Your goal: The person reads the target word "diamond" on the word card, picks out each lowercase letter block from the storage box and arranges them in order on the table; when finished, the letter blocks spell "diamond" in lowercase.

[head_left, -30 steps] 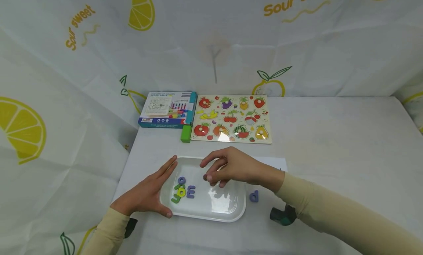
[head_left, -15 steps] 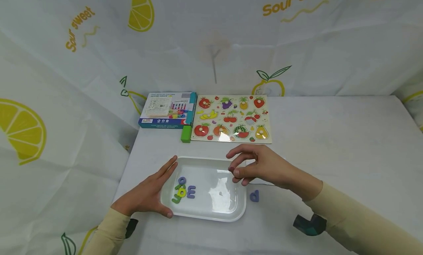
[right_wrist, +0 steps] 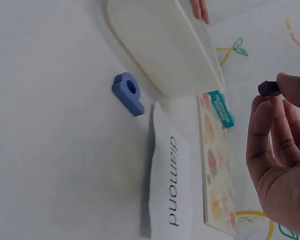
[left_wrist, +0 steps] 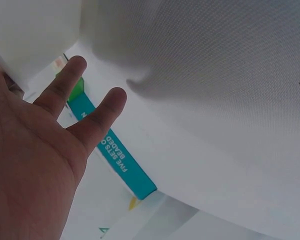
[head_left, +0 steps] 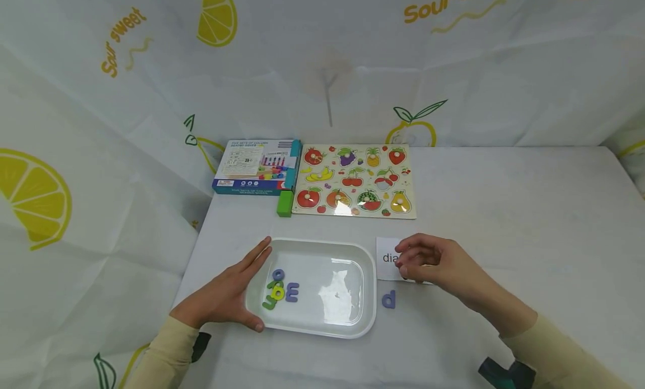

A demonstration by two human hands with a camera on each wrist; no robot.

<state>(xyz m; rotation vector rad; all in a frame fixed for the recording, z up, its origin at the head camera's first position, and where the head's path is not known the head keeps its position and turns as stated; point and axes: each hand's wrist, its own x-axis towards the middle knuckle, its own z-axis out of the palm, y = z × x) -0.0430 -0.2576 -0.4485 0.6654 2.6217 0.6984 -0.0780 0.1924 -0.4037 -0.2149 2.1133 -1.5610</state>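
My left hand [head_left: 224,294] spreads round the left end of a white tray [head_left: 330,332], thumb on the near side and fingertips at the far side. Inside the tray's left part lie several toy letters: a purple o [head_left: 278,275], a purple m [head_left: 291,292], a yellow letter [head_left: 277,292] and green letters, partly overlapping. My right hand [right_wrist: 285,145] pinches a small dark piece [right_wrist: 269,88] between thumb and fingertip; its kind is unclear. It hovers over a white card [right_wrist: 172,175] printed "diamond". A purple d [head_left: 388,299] lies on the table right of the tray.
Behind the tray lies a fruit puzzle board [head_left: 353,182]. To its left is a flat blue-and-white box [head_left: 256,168], with a green block [head_left: 284,203] at its near corner. A white cloth with lemon prints hangs at the back and left.
My right hand has moved from above the tray to the right, over the card, still pinching the small dark piece. My left hand and the tray stay in place.
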